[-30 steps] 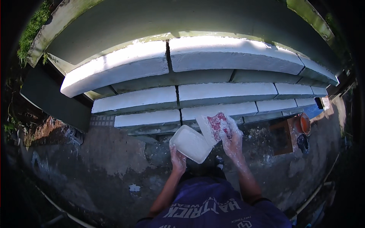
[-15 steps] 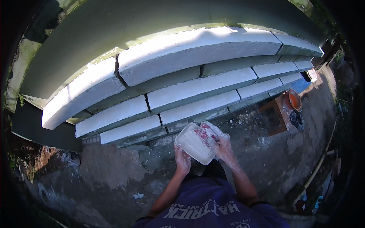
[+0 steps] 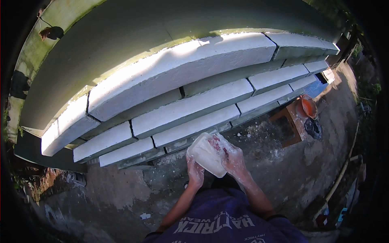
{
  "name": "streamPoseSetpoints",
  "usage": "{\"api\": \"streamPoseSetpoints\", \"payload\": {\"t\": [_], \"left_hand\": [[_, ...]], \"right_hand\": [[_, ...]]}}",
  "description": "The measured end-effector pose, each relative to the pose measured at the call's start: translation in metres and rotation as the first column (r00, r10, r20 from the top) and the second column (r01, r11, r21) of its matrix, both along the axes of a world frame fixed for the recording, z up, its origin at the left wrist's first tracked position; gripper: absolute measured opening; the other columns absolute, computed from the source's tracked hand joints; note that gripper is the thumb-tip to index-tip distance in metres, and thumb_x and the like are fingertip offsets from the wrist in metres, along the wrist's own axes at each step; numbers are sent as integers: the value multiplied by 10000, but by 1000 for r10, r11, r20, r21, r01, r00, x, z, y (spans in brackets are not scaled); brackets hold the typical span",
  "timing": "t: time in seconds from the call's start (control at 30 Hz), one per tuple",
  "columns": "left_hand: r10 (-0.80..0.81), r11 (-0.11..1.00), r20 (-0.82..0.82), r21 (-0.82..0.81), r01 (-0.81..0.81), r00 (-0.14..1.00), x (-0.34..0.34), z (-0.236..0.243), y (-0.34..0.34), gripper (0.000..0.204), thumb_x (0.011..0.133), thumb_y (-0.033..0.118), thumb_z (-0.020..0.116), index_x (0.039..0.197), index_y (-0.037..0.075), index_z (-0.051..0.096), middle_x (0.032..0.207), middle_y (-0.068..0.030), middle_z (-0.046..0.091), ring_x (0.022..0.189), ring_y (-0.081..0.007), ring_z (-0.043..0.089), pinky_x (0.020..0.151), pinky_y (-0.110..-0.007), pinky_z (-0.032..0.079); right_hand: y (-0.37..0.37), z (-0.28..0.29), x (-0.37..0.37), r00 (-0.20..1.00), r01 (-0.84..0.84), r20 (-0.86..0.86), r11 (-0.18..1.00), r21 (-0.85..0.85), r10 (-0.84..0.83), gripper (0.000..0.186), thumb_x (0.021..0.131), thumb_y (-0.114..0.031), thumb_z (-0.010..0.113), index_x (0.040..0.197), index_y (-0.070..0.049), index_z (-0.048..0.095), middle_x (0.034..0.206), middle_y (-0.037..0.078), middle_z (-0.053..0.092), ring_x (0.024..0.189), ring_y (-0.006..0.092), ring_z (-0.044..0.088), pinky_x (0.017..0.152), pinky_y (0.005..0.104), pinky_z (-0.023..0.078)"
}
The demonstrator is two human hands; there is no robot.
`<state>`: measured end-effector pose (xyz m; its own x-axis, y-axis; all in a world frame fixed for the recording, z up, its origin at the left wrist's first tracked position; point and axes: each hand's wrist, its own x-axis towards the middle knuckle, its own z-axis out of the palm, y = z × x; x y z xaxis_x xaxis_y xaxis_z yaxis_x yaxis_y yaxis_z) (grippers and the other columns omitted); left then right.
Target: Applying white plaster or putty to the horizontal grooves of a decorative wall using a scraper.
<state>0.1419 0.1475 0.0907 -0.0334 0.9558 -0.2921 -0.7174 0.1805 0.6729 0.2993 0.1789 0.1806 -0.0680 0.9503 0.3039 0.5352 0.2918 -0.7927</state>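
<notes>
Left hand: I've got the left hand (image 3: 195, 173) clasping the rounded white tub on its left side, fingers (image 3: 190, 160) pressed to the wall there, others hidden from me.
Right hand: and over here the right hand (image 3: 234, 158) is grasping the red-and-white flat spreader, bent fingers wrapped on its near right part.
Spreader: the flat spreader (image 3: 214, 141) sits in the right fingers, its red face smeared white, its free part reaching over the tub's upper right; whether its edge touches the paste, I cannot tell.
Tub: here's the white tub (image 3: 214, 172), between the two hands, tilted in my view, just in front of the purple shirt (image 3: 214, 206).
Paste: white paste (image 3: 204, 153) spreads across the tub's inside, close by the left fingers and just beside the spreader; white smears run over the right hand and wrist too.
Ledges: beyond the hands I see stepped white ledges (image 3: 182, 69), split by dark gaps, under a greenish wall (image 3: 133, 48).
Floor, right: an orange bucket (image 3: 309, 106) stands near a black plastic bag (image 3: 313, 128), with stained concrete (image 3: 113, 190) stretching below.
</notes>
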Motion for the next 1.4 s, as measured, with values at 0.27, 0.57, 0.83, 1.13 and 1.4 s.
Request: {"api": "streamPoseSetpoints", "payload": {"t": [0.27,0.57,0.83,1.13,1.4], "left_hand": [[11,1000,-95,-13,-13,995,61,-16,27,577,964,452,457,1414,110,339,1337,-56,500,1127,-168,544,784,-274,472],[83,997,-10,-6,-83,996,110,5,39,527,988,378,436,1438,153,280,1308,-41,496,1117,-154,537,824,-284,455],[119,992,-102,-40,-123,988,127,8,39,555,970,453,439,1414,136,338,1307,-36,503,1083,-142,544,770,-260,458],[165,985,22,-56,-163,986,124,28,28,495,993,293,453,1435,154,279,1272,-20,506,1027,-110,549,695,-236,445],[120,993,33,-17,-120,992,113,21,17,534,998,263,446,1467,141,221,1304,-45,487,1082,-145,555,768,-260,487]], "right_hand": [[44,-10,69,1000,19,-4,995,94,-19,460,847,-49,505,1304,6,511,1159,222,626,1002,394,624,828,438,532],[65,-6,121,997,-74,-31,993,90,77,403,885,-63,509,1277,31,523,1192,235,612,1059,380,619,873,421,521],[52,1,127,993,-11,-114,997,72,19,487,891,-72,576,1347,54,460,1143,217,650,990,228,669,792,341,557],[33,-2,116,853,138,-501,989,-54,-146,473,840,-42,626,1265,42,434,1067,169,636,968,196,640,828,312,518],[16,-3,88,856,223,-448,966,-131,-258,494,791,22,639,1223,27,398,1057,130,600,954,169,602,852,301,493]]}}
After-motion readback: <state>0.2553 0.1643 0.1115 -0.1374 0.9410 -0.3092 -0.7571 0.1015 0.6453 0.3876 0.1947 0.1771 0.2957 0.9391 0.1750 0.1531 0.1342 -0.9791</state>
